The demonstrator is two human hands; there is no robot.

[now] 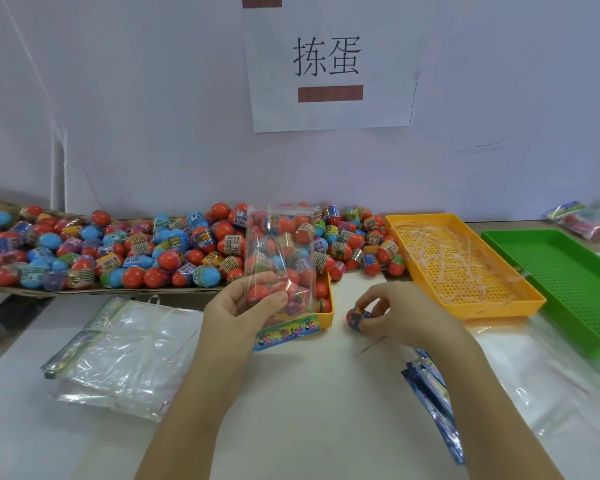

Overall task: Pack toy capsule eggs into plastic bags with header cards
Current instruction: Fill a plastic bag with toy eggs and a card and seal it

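Note:
My left hand point(238, 306) holds a clear plastic bag point(281, 251) upright, mouth at the top and its colourful header card point(286, 332) at the bottom. One or two red eggs appear to sit low in the bag by my fingers. My right hand point(392, 311) grips a red and blue capsule egg point(357, 317) just above the white table, to the right of the bag. A big heap of red, blue and green capsule eggs point(146, 251) runs along the back of the table.
A stack of empty bags with header cards point(118, 355) lies at the left. An orange tray point(461, 268) holds thin plastic strips; a green tray point(565, 282) sits beside it. Blue packets point(433, 400) lie under my right forearm. Filled bags point(589, 216) rest far right.

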